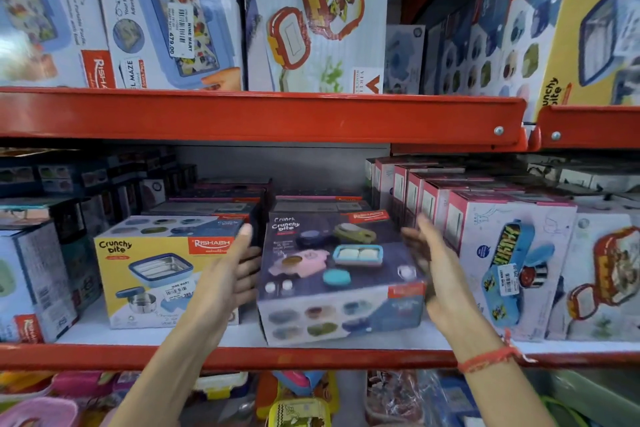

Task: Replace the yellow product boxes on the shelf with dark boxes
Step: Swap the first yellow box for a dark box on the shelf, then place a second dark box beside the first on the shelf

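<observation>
A dark "Crunchy bite" box (339, 274) stands tilted at the front of the middle shelf (311, 357). My left hand (235, 270) presses flat against its left side and my right hand (436, 263) against its right side, so the box is gripped between both palms. Just to the left stands a yellow "Crunchy bite" box (156, 274) with a price sticker, touching the back of my left hand. More dark boxes (221, 201) are stacked behind both.
Pink-and-white boxes (512, 260) stand in a row right of the dark box. Dark-sided boxes (34, 277) fill the left end. The red upper shelf beam (259, 114) hangs above, loaded with large toy boxes. Loose coloured goods lie below the shelf.
</observation>
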